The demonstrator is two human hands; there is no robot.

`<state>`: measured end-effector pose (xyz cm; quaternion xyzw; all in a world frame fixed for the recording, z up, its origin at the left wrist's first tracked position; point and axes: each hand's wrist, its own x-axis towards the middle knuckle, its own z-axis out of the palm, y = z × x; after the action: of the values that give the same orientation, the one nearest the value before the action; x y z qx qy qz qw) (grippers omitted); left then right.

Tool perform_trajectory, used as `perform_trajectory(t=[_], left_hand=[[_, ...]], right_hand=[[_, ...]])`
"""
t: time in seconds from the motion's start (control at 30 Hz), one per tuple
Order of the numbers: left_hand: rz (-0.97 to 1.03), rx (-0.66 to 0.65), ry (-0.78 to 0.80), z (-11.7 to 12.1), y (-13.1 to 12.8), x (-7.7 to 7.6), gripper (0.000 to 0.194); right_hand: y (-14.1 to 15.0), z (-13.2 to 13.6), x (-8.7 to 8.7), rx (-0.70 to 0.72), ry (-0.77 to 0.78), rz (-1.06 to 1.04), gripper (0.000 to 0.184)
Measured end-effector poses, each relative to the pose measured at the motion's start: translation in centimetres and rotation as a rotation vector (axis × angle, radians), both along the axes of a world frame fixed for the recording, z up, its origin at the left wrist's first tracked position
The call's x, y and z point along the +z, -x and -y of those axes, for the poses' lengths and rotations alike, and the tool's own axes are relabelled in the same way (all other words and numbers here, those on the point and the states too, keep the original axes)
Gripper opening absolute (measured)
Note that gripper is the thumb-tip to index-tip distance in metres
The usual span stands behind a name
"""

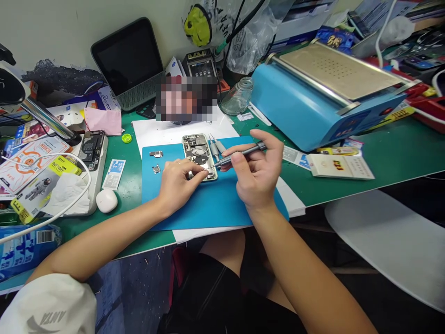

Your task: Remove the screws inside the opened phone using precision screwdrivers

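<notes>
Our phone [199,154] lies open toward the mat's [212,211] eleven o'clock, its insides bare; two small parts [158,154] are out at its nine o'clock, and much hardware remains in it. Our right hand [259,171] holds one driver [225,160], tip at the phone's five o'clock. Our left hand [179,182] reaches its six o'clock; whether it grips anything, we cannot tell. We count two grey tools [214,149] at two o'clock.

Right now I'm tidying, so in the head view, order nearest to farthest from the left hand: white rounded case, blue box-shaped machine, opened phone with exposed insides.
1. Opened phone, just ahead, partly covered by the left hand.
2. White rounded case, at left.
3. Blue machine, far right.
</notes>
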<state>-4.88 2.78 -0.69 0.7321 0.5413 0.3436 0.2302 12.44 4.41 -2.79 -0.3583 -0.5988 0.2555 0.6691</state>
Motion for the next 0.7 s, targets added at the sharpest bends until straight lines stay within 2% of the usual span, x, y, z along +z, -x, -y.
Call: perform_trajectory(t=[0.7], left_hand=[[0.0, -0.006, -0.009, -0.04, 0.1, -0.03, 0.012]], right_hand=[[-0.23, -0.11, -0.36, 0.011, 0.024, 0.034, 0.049]])
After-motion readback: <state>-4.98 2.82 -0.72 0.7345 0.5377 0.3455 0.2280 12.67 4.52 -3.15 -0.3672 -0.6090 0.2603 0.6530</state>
